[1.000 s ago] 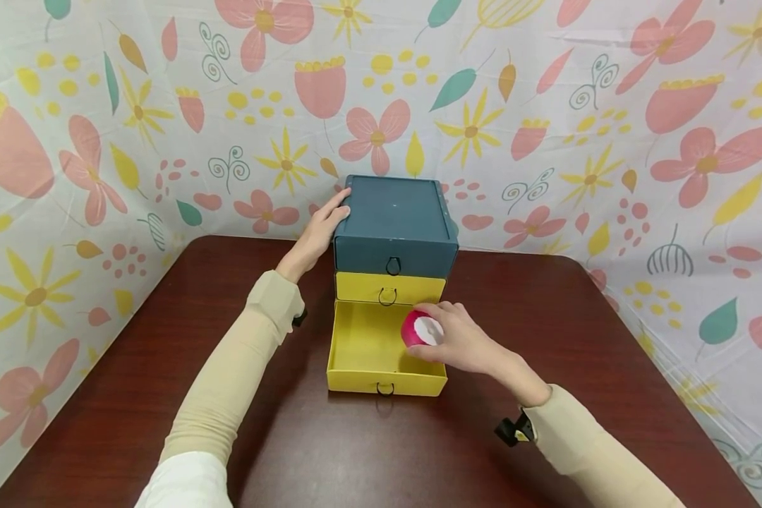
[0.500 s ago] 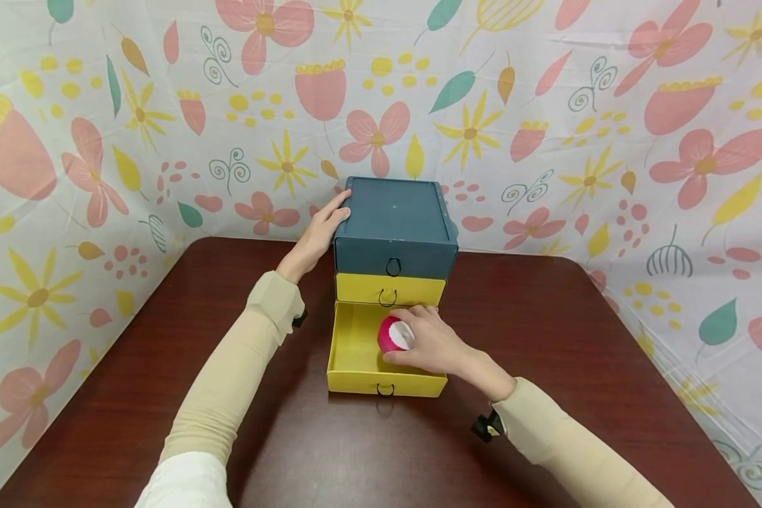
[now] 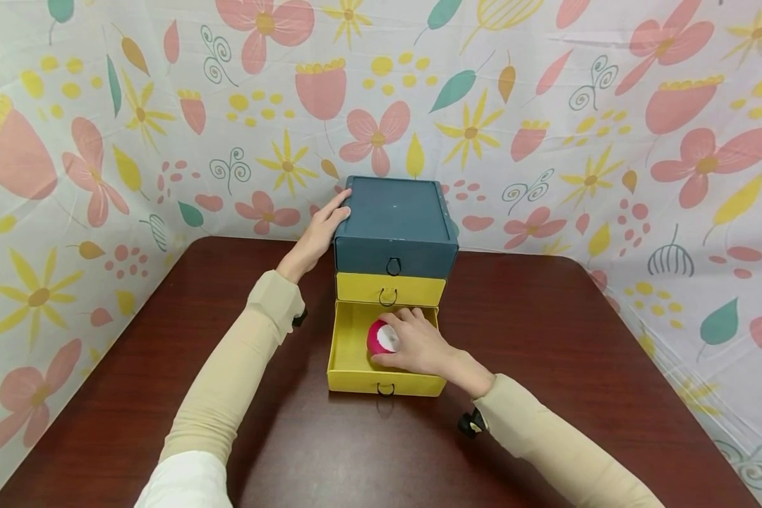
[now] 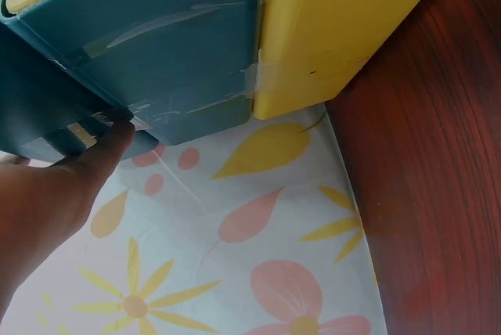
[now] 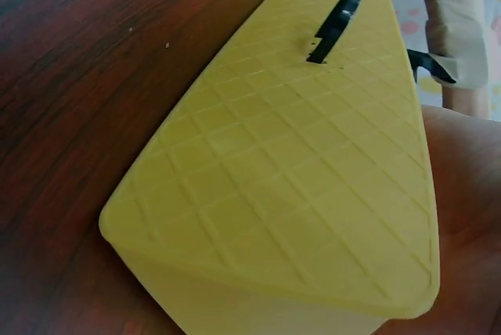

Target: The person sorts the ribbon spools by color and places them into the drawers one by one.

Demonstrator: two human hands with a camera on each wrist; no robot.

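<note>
A stack of small drawers stands on the table, with a dark teal top unit (image 3: 396, 212), a shut yellow drawer (image 3: 362, 287) under it, and a lower yellow drawer (image 3: 349, 346) pulled out. My right hand (image 3: 419, 346) reaches into that lower drawer and grips a round hot-pink thing (image 3: 375, 339) with a white face, which looks like a halved toy fruit. Its far side is hidden by the fingers. With fingers extended, my left hand (image 3: 316, 236) rests against the left side of the teal unit. The right wrist view shows the drawer's quilted yellow front (image 5: 274, 155).
Each drawer front carries a black ring handle (image 3: 385, 389). A dark reddish-brown table (image 3: 533, 317) lies under the stack. A flower-printed cloth (image 3: 514, 106) hangs behind and beside it.
My right hand has moved left and slightly down inside the lower drawer, carrying the pink and white thing. The left hand and the stack have stayed put.
</note>
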